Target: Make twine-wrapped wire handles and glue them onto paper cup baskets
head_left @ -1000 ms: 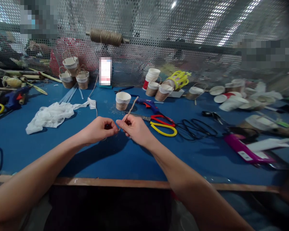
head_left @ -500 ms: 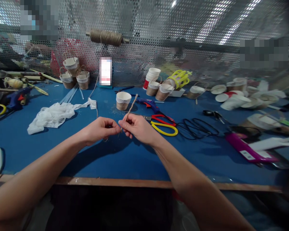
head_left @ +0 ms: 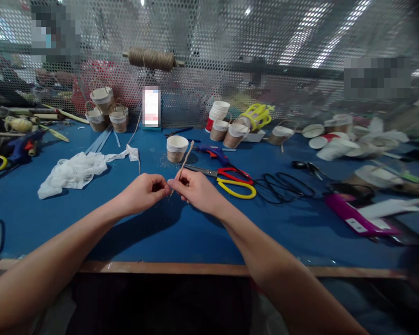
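Between my two hands runs a short length of twisted brown twine (head_left: 185, 159), its free end pointing up and away from me. My right hand (head_left: 192, 187) is closed on it, thumb against the fingers. My left hand (head_left: 148, 190) pinches the twine's lower end, close against my right fingertips. A small cup (head_left: 177, 150) wrapped in brown twine with a white band at its rim stands upright just beyond the hands. Scissors (head_left: 235, 182) with one red and one yellow handle lie to the right of my right hand, beside a blue glue gun (head_left: 214, 153).
Crumpled white fabric (head_left: 73, 170) lies at left. A twine spool (head_left: 151, 59) hangs on the mesh wall above a phone (head_left: 151, 107). Wrapped cups (head_left: 103, 100) stand back left, with others (head_left: 237, 134) back right. Black cable (head_left: 286, 187) and a purple tool (head_left: 358, 216) lie right.
Both hands have shifted slightly left in view, closer together, still holding the twine. The whole scene has moved a little with the head, and more of the scissor blades shows.
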The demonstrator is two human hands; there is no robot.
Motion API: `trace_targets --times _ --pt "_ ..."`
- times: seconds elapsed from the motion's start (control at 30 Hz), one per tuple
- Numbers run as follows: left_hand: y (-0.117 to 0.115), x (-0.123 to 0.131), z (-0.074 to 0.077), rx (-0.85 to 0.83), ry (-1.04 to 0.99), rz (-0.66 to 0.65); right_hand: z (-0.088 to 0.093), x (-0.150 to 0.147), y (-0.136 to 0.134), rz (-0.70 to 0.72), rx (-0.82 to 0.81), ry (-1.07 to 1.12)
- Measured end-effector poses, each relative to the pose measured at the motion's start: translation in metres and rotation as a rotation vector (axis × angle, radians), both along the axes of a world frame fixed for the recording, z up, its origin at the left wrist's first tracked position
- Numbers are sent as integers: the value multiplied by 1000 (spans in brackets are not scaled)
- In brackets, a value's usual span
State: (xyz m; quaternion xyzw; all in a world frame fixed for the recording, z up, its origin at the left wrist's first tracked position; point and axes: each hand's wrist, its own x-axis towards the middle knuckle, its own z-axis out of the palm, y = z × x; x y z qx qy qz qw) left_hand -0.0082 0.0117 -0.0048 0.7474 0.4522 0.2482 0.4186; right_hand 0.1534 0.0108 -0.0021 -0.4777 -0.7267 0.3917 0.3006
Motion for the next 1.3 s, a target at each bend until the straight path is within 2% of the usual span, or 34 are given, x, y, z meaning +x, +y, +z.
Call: trace_targets --times 0.13,0.47,0.57,0.73,0.93,1.3 --pt "1 0 -1 32 15 0 0 0 1 11 -17 4" --pt "-2 3 0 -77 -134 55 -2 -2 2 -96 22 28" --pt "-3 4 -2 -95 -171 71 -3 -3 1 -57 0 64" --pt "-3 3 2 -228 -229 46 0 0 1 89 -68 193" --pt "-2 -2 6 -293 -247 0 5 2 0 58 -80 126" --pt "0 0 3 -405 -352 57 3 0 0 25 -61 156"
